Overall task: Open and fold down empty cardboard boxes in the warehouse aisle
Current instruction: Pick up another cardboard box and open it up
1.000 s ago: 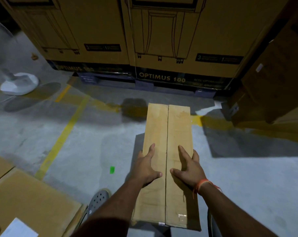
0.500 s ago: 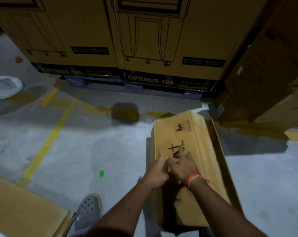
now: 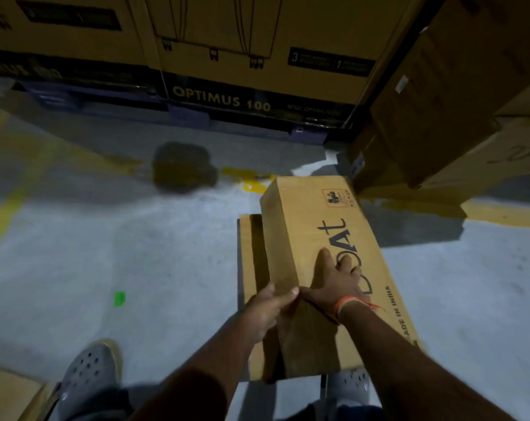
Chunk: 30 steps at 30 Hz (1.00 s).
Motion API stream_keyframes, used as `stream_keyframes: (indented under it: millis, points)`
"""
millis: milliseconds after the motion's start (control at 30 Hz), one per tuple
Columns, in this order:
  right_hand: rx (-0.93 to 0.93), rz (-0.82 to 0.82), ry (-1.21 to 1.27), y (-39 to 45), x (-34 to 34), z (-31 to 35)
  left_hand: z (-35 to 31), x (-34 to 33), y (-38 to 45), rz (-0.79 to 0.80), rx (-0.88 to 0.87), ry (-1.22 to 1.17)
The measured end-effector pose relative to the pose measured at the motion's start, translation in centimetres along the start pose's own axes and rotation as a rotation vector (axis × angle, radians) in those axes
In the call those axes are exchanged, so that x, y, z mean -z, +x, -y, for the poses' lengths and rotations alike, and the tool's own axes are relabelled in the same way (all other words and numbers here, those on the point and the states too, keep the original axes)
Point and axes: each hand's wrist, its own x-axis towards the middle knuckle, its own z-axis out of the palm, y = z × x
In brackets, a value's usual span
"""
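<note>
- Cardboard box [image 3: 315, 238], one long brown carton, lies on the grey floor [image 3: 136, 268] between the person's feet, its far end pointing toward the stacked cartons.
- Black lettering runs along its printed face, with a small square mark near the far end and "MADE IN INDIA" along the right edge.
- One flap [image 3: 251, 253] sticks out flat on the box's left side.
- Left hand [image 3: 268, 308] grips the box's near left edge, fingers curled round it.
- Right hand [image 3: 336, 281] lies flat on the printed face, fingers spread straight; an orange thread circles the wrist.
- Both hands touch at the thumbs.
- Two grey clogs show: one [image 3: 87, 375] at the left, one [image 3: 348, 387] at the box's near end.
- Big printed cartons [image 3: 227, 56] stand behind.
</note>
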Motion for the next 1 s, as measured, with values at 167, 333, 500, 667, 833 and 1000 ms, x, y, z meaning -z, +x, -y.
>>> stream_keyframes:
  millis: [167, 333, 500, 667, 833, 1000]
  points:
    - [0.002, 0.019, -0.063, 0.1, -0.2, 2.2, 1.0, 0.4, 1.7, -0.110, 0.045, -0.232]
    - [0.096, 0.021, -0.065, -0.5, 0.1, 3.2, 0.0, 1.6, 0.5, -0.128, -0.100, -0.353]
    - [0.275, 0.081, -0.092, -3.1, 0.3, 6.1, -2.2, 2.7, -3.7, -0.210, -0.221, -0.349]
    - [0.544, 0.047, 0.015, -7.7, 2.0, 9.8, -5.4, 4.9, -10.3, -0.263, -0.396, -0.382]
    - [0.755, 0.019, 0.463, -10.8, 2.3, 12.4, -9.0, 7.1, -15.3, -0.342, -0.572, -0.229]
    - [0.736, 0.202, 0.475, -11.7, -0.1, 11.3, -7.4, 7.6, -15.3, -0.441, -0.569, -0.021]
